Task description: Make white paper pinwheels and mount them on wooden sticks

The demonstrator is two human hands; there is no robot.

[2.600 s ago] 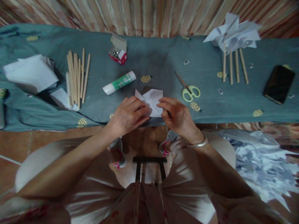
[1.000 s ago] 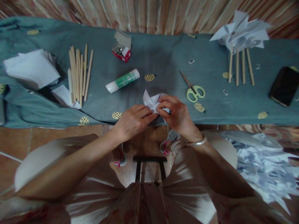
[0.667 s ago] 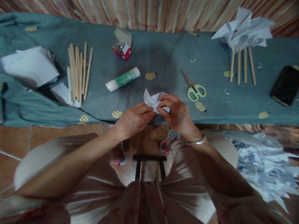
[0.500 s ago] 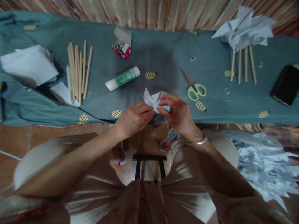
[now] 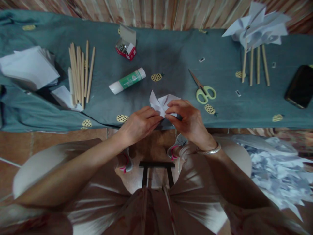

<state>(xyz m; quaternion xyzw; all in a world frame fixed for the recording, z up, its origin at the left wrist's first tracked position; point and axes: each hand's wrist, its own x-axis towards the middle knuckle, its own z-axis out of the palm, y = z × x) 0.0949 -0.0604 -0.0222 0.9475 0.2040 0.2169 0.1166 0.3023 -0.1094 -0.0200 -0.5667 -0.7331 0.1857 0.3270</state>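
Note:
A white paper pinwheel [image 5: 158,103], cut and partly folded, is held between both hands near the table's front edge. My left hand [image 5: 141,122] pinches its lower left side with closed fingers. On the right side, the thumb and fingers of my right hand [image 5: 187,119] grip a bent paper flap close to the centre. The fingers hide part of the paper. Just beyond lies a green and white glue stick [image 5: 130,81]. Scissors with light green handles [image 5: 205,94] rest to the right of my right hand.
Wooden sticks [image 5: 79,73] and a stack of white paper [image 5: 30,67] lie at left. A small red box of metal pins [image 5: 126,49] stands open at the back. Finished pinwheels [image 5: 256,27] and a black phone [image 5: 299,86] are at right. A bag of paper pieces [image 5: 281,173] sits below.
Both hands keep their hold on the paper pinwheel. My right hand and wrist have shifted very slightly right, and the view has moved a little.

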